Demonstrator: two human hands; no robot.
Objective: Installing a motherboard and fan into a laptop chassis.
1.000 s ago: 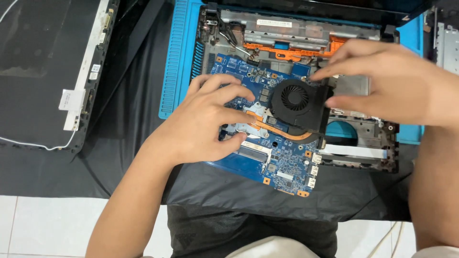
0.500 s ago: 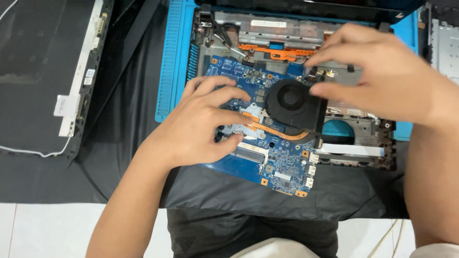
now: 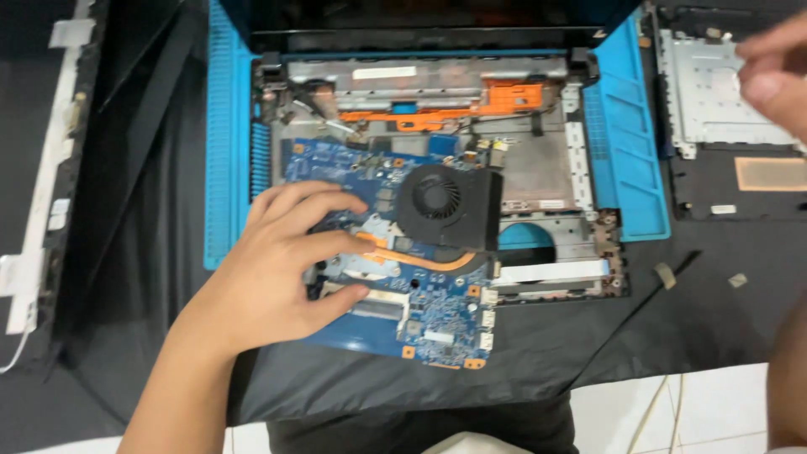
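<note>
Head view: left hand (image 3: pixel 277 269) spread on blue motherboard (image 3: pixel 437 324); right hand (image 3: pixel 777 80) blurred, grip unclear.

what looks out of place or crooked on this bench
The blue circuit board sits crooked in the laptop base, its lower edge hanging out past the frame onto the black cloth. The left hand rests on it. A few small loose bits lie scattered on the cloth.
</note>
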